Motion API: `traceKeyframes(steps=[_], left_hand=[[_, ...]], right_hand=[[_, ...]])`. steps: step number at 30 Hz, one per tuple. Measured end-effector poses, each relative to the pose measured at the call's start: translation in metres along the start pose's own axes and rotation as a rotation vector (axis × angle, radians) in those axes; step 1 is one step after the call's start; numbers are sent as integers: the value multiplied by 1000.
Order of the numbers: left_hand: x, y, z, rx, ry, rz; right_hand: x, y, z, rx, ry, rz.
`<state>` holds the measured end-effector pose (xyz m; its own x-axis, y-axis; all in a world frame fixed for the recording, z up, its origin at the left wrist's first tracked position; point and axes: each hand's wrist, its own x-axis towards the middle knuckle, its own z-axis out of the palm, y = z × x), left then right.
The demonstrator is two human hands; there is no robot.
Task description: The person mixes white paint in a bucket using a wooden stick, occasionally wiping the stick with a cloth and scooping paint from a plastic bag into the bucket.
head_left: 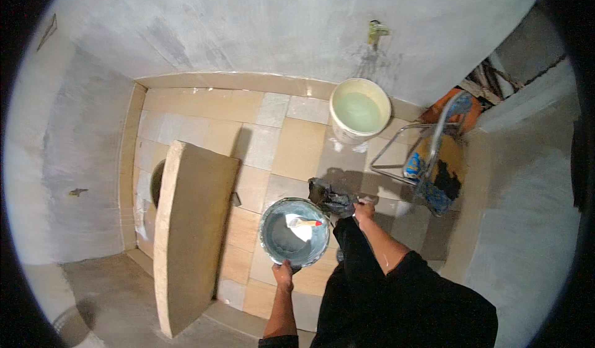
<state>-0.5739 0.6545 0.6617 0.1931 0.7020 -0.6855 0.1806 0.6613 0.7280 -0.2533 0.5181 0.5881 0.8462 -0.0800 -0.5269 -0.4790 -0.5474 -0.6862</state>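
My left hand (pixel 284 275) is closed on the near rim of a round bucket (pixel 265 249), whose inside is coated with grey. In the bucket a paintbrush (pixel 304 223) with a pale handle and red tip lies over a bright white patch; I cannot tell what that patch is. My right hand (pixel 364 210), to the right of the bucket, grips the edge of a dark, crumpled rag-like piece (pixel 338 200). It hangs beside the bucket's far right rim; whether it is cloth or plastic is unclear.
A white bucket (pixel 356 131) of cloudy liquid stands by the far wall, below a brass tap (pixel 375 33). To the right is a metal-framed chair (pixel 434 153) with stained items. A low partition (pixel 197 230) rises on the left from the tiled floor (pixel 300 153).
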Motion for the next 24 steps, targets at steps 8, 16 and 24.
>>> traceKeyframes(steps=[8, 16, 24], left_hand=[[70, 47, 29, -44, -30, -22], [181, 88, 68, 148, -16, -27], [251, 130, 128, -97, -64, -44]], right_hand=[[99, -69, 145, 207, -200, 41], [216, -126, 246, -225, -76, -545], [310, -260, 286, 283, -125, -144]])
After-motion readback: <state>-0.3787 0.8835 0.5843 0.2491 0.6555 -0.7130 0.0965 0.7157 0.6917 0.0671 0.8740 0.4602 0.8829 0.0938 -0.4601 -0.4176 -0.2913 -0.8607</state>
